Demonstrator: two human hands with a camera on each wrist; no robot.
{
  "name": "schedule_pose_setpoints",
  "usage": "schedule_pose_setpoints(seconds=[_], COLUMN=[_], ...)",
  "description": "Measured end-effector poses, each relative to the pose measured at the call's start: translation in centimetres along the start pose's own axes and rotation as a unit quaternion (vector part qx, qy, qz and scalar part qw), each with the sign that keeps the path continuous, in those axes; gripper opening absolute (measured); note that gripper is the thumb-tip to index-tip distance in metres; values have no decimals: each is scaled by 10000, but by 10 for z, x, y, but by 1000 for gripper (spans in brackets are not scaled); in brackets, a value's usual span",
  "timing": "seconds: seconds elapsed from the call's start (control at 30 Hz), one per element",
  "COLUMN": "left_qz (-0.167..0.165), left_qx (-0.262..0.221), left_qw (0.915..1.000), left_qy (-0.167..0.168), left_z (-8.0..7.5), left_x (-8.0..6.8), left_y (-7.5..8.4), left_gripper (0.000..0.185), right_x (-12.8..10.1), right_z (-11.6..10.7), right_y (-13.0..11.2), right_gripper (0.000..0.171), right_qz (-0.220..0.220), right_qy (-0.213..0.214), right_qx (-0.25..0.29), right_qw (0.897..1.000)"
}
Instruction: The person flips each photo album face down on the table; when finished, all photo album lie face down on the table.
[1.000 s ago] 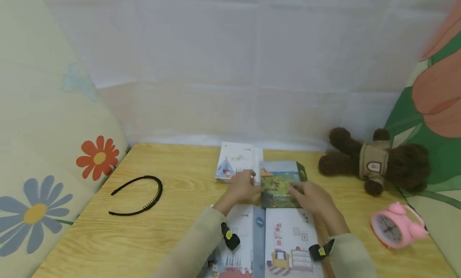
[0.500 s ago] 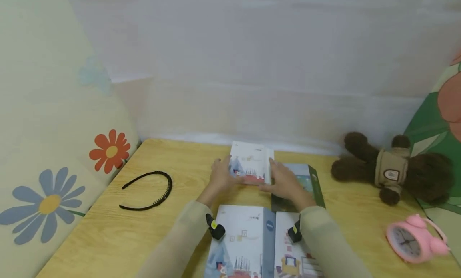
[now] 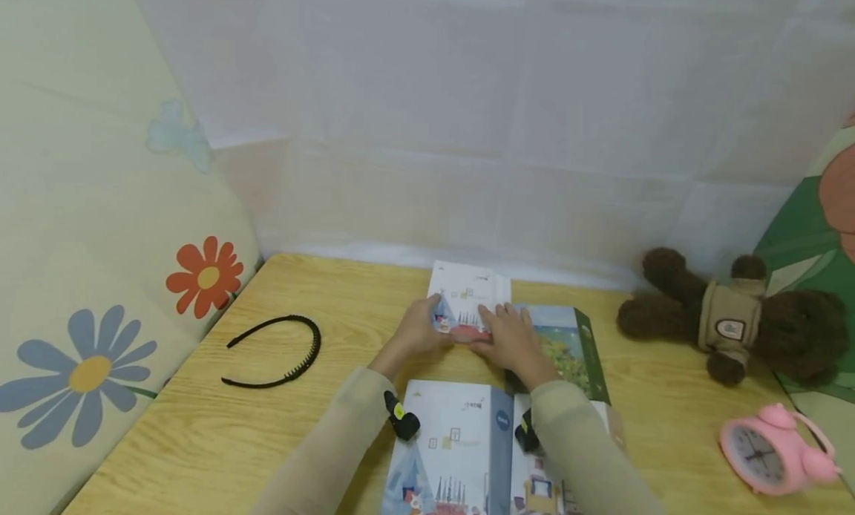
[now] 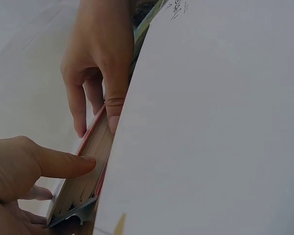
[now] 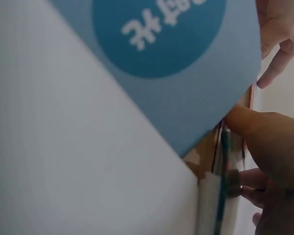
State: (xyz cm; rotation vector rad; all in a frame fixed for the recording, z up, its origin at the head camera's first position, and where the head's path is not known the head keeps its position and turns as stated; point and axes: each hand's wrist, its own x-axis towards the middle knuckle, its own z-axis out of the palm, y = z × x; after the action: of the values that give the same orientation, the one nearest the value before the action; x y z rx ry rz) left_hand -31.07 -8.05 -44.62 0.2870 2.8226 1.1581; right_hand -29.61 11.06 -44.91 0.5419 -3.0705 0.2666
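Note:
At the back of the table a small white book with a tent picture on its cover lies between both hands. My left hand grips its near left corner; in the left wrist view the left thumb presses on the page edges. My right hand holds the near right side, fingers over the cover and the thumb at the near edge. A larger white illustrated book with a blue strip lies nearer, under the forearms. Beside the right hand is a book with a green landscape cover, partly covered by that hand.
A black toothed headband lies on the left of the wooden table. To the right are a brown teddy bear on its side and a pink alarm clock. A white cloth hangs behind.
Both hands left the landscape book and moved to the small white book. First they were at its two sides; now the right fingers lie over its cover. The view shifted slightly.

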Motion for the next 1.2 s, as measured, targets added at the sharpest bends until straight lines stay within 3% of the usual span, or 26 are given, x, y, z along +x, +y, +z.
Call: schedule_pose_setpoints(seconds=[0.13,0.3,0.63,0.93,1.2], left_qz=[-60,-98,736,-88,-204], left_qx=[-10,22,370,-541,-736], left_qw=[10000,9999,9962,9984,9969], left_qy=[24,101,292,-133,-198], left_z=[-3,-7,-12,-11,-9], left_x=[-2,-7,-25,-38,-44], left_y=[2,1,-6,-13,-16], left_gripper=[88,87,79,96,97], right_x=[1,-2,-18,-30,-37], right_z=[2,-1,-4,-2,2], right_y=[-4,-11,-23,-27,-27], right_gripper=[73,73,73,68,66], right_qz=[-191,-199,-177,-120,22], right_qy=[223,141,250,191,103], right_qx=[-159,-58,-363,447,738], right_qw=[9994,9997,9989,9987,9972])
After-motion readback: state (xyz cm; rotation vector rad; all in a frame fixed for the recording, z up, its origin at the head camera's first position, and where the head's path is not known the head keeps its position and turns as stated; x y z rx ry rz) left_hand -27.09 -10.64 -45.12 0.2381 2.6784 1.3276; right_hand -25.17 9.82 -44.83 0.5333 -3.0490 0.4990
